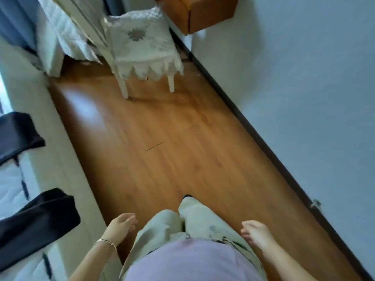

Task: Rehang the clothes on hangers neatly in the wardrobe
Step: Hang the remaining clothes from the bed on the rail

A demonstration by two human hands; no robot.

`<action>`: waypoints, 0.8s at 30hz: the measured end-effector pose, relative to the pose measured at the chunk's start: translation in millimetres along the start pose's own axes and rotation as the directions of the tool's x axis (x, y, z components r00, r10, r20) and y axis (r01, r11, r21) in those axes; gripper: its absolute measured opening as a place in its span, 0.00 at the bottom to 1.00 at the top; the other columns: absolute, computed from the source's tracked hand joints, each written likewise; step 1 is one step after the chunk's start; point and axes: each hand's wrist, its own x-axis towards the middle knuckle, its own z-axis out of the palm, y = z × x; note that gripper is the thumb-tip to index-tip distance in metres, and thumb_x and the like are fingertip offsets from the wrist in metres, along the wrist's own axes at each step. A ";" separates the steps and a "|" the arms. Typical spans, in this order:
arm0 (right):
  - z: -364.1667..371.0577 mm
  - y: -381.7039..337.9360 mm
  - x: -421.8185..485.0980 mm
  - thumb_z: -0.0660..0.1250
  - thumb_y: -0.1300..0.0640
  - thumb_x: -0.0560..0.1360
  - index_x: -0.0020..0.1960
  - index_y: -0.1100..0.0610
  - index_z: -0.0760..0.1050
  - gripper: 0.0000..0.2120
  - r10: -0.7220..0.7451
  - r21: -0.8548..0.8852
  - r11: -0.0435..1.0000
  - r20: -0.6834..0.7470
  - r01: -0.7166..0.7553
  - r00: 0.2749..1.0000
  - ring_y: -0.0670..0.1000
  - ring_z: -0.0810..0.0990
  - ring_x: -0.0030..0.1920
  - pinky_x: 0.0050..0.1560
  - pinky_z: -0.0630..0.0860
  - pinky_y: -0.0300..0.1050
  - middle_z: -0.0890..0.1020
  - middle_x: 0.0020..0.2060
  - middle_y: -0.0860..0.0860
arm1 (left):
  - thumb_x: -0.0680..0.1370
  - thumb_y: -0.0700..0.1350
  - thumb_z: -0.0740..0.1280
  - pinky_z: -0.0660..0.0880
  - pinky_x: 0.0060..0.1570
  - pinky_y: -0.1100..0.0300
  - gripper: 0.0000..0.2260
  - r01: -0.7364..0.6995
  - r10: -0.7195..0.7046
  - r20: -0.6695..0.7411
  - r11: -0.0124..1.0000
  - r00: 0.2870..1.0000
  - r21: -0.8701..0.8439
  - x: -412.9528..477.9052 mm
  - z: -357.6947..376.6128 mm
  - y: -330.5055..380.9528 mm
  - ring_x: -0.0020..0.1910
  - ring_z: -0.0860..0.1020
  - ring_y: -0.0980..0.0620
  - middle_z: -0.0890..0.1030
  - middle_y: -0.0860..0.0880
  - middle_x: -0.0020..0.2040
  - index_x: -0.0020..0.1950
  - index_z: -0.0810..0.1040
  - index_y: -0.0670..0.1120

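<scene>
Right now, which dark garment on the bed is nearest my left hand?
The lower garment, over the bed edge beside your left hand; the upper garment lies farther ahead.

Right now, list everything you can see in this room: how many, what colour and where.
dark garments: two pieces showing, black, lying on the bed
bed: one, white bedding, left edge
chair: one, white with lace cover, far end of the floor
cabinet: one, orange-brown wood, top right by the wall
floor: brown wood, centre
curtain: one, blue-grey, top left
bracelet: one, gold, left wrist
left hand: open, empty, bottom centre-left
right hand: open, empty, bottom right
</scene>
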 end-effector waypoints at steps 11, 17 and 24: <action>110.4 -299.1 71.2 0.58 0.60 0.79 0.50 0.59 0.74 0.07 -0.305 -0.516 0.751 0.283 0.412 0.909 0.47 0.75 0.33 0.33 0.67 0.39 0.79 0.38 0.53 | 0.77 0.40 0.62 0.66 0.37 0.59 0.05 0.289 -0.381 -0.142 0.855 0.914 -0.432 36.8 -68.7 4.8 0.36 0.71 0.49 0.76 0.46 0.39 0.41 0.75 0.45; 209.7 -391.4 56.8 0.59 0.58 0.77 0.52 0.58 0.77 0.09 -0.273 -0.676 0.535 0.429 0.507 0.861 0.49 0.77 0.39 0.37 0.70 0.39 0.79 0.38 0.49 | 0.75 0.41 0.62 0.60 0.33 0.60 0.12 0.353 -0.444 -0.092 0.807 0.891 -0.473 82.7 -142.3 29.8 0.32 0.65 0.51 0.69 0.49 0.31 0.30 0.68 0.46; 299.1 -519.0 36.4 0.61 0.58 0.76 0.50 0.53 0.77 0.07 -0.352 -0.708 0.301 0.541 0.639 0.764 0.51 0.76 0.46 0.47 0.70 0.43 0.81 0.48 0.52 | 0.79 0.42 0.58 0.71 0.51 0.55 0.12 0.123 -0.439 -0.252 0.665 0.863 -0.736 133.5 -241.8 107.9 0.51 0.77 0.46 0.79 0.43 0.54 0.61 0.73 0.42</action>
